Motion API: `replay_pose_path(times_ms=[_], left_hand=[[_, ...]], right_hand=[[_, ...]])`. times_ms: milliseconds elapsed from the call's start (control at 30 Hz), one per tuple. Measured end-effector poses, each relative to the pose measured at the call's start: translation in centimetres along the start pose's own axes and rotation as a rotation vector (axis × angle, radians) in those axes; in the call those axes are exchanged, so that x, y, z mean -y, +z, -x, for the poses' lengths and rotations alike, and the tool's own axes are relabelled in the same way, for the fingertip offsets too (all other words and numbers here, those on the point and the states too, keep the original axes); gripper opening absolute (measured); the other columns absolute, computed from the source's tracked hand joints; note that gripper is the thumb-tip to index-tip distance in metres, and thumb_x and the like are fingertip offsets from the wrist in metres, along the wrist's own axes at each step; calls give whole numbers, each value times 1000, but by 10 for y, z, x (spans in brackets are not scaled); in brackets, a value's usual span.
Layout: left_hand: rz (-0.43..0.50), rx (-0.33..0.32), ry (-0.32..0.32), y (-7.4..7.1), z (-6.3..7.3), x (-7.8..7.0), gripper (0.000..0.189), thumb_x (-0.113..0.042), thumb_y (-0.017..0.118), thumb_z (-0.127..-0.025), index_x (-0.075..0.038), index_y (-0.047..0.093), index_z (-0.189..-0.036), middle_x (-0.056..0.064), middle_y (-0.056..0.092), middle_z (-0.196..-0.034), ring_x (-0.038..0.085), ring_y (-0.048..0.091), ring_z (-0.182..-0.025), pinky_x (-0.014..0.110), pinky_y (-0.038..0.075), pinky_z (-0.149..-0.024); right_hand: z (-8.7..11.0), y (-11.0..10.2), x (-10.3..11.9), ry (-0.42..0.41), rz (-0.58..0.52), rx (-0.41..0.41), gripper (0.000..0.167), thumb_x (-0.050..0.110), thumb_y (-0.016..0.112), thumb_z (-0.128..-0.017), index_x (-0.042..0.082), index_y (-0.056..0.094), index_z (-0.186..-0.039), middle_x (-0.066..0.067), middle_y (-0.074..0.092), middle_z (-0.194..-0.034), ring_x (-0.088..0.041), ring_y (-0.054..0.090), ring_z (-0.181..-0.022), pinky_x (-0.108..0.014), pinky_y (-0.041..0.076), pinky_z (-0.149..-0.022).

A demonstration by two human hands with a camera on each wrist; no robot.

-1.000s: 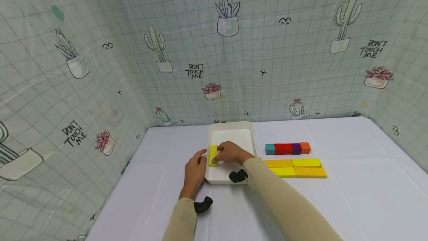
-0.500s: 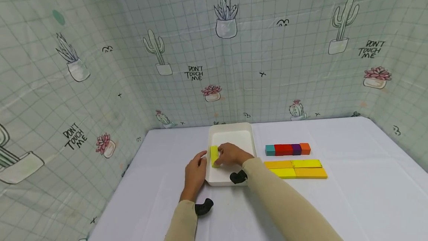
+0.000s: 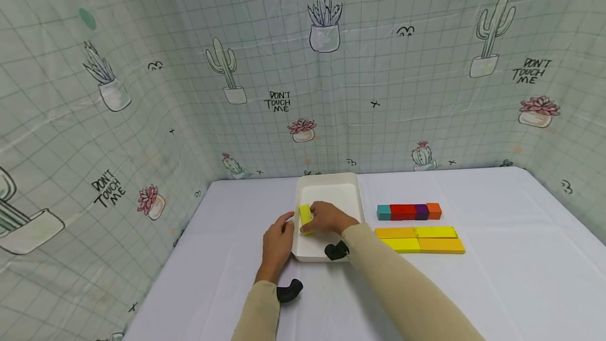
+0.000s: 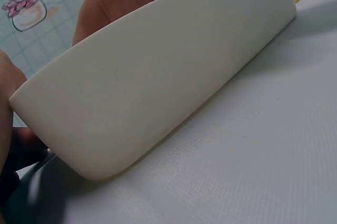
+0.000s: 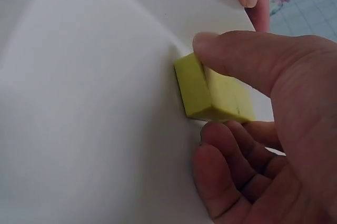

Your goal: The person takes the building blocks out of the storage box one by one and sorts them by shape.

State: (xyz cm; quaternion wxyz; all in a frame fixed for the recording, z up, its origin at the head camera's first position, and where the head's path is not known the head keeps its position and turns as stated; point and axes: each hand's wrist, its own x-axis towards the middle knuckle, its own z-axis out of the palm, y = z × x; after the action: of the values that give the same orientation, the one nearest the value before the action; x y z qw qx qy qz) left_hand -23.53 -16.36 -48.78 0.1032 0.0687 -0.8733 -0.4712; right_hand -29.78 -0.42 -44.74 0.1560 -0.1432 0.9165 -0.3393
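Note:
A yellow rectangular block [image 3: 305,213] lies in the white tray [image 3: 352,186], close to the left wall and slightly turned. My right hand [image 3: 330,217] pinches it; in the right wrist view the thumb lies along one side of the block [image 5: 195,87] and the curled fingers are at the other. At the tray's left wall is my left hand [image 3: 276,243], holding the rim. The left wrist view shows the wall's outer face [image 4: 158,71], with part of a hand at its left corner. Most of the left fingers are hidden there.
Right of the tray, a row of small cubes, teal, red, purple and orange [image 3: 433,211], stands on the white table [image 3: 511,278]. Nearer, flat yellow and orange blocks [image 3: 441,246] lie in two rows, partly behind the right sleeve [image 3: 393,278]. A patterned cloth hangs behind.
The yellow block has turned slightly and shifted a little right, away from the tray's left wall, with the right hand on it. The left hand has stayed at the rim.

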Motion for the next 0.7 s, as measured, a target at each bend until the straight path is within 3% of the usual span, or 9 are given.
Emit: replay_pose_path(times_ms=[233, 500, 700], left_hand=[[-2, -3, 23, 0, 0, -1, 36, -27, 49, -103, -20, 65, -135, 3, 69, -119, 22, 61, -109, 48, 48, -96], [0, -15, 45, 0, 0, -1, 36, -26, 50, -103, -19, 66, -134, 3, 70, -111, 21, 60, -99, 46, 49, -93], [2, -14, 24, 0, 2, -2, 36, -26, 50, -103, -19, 65, -135, 4, 69, -118, 23, 60, -108, 49, 48, -97]], right_hand=[[0, -3, 1, -26, 72, 12, 62, 26, 79, -80, -3, 58, -132, -11, 64, -120, -22, 55, -99, -39, 48, -96], [0, -8, -10, -76, 96, -17, 48, 16, 73, -79, -1, 65, -123, -10, 66, -116, -22, 56, -100, -39, 49, -94], [3, -10, -19, -56, 40, -34, 54, 26, 77, -83, -1, 64, -128, -11, 66, -122, -22, 58, -104, -40, 49, -96]])
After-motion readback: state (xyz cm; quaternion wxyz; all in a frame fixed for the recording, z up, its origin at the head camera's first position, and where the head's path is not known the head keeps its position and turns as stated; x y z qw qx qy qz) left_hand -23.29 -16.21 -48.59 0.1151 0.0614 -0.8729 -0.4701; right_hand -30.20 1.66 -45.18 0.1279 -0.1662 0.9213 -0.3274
